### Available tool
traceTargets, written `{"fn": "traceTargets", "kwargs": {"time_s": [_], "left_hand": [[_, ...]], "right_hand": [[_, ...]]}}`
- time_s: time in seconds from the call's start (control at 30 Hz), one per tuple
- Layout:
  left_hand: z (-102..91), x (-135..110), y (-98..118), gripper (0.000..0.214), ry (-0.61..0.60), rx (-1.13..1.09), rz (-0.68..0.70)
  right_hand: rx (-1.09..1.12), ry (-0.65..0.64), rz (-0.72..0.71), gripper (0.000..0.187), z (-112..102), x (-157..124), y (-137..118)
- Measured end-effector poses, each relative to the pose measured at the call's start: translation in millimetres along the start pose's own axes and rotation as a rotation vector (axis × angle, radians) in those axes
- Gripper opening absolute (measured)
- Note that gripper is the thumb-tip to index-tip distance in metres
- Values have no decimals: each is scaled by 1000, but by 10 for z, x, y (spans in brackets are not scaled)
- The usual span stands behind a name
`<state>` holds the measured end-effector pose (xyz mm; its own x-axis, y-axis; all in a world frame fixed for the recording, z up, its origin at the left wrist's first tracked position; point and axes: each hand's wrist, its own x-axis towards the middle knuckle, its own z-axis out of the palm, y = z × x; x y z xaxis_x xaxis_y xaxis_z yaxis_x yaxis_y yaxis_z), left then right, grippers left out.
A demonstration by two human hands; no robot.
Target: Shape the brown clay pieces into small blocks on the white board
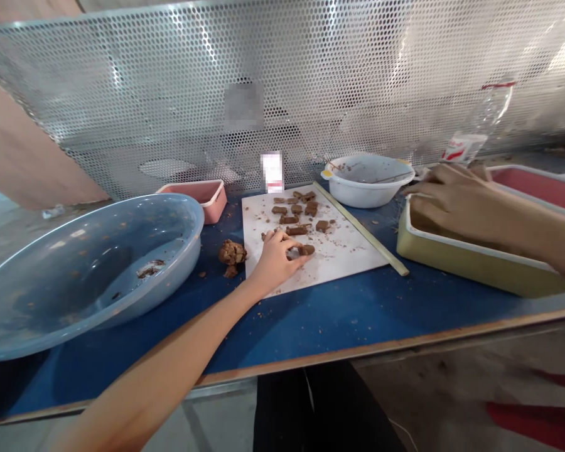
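Note:
My left hand (279,258) rests on a white board (358,257), its thumb and fingers curled round a small brown clay piece (307,250). Just beyond it, several short brown clay pieces (296,230) lie among crumbs on the board. A rough brown lump (232,252) sits on the table left of the board. My right hand (456,194) is over the near left part of a green tub with a white rim (471,263). Motion blurs that hand, and what its fingers do or hold is hidden.
A large blue basin (169,270) takes up the left side, with a pink container (214,204) behind it. A pale stick (362,229) lies along the board's right edge. Behind are a white bowl (365,194), a plastic bottle (483,119) and a perforated metal screen (169,81).

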<state>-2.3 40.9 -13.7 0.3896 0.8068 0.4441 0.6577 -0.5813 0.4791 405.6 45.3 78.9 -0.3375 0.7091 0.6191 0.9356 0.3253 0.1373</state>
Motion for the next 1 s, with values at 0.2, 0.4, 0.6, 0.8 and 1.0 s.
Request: {"fn": "traceTargets", "kwargs": {"time_s": [0.2,0.4,0.6,0.8,1.0], "left_hand": [[13,-5,8,24,30,-6,15],[-20,-9,52,19,22,-20,25],[-46,-14,78,19,10,-17,5],[-36,-14,59,19,15,-6,22],[-28,-14,50,18,30,-13,23]], "right_hand": [[328,-146,-516,41,100,198,-1239],[472,-199,-497,43,577,85,-1571],[446,-193,-477,44,668,-8,-1581],[439,-167,-509,43,676,3,-1542],[416,-137,-491,41,681,-7,-1526]]}}
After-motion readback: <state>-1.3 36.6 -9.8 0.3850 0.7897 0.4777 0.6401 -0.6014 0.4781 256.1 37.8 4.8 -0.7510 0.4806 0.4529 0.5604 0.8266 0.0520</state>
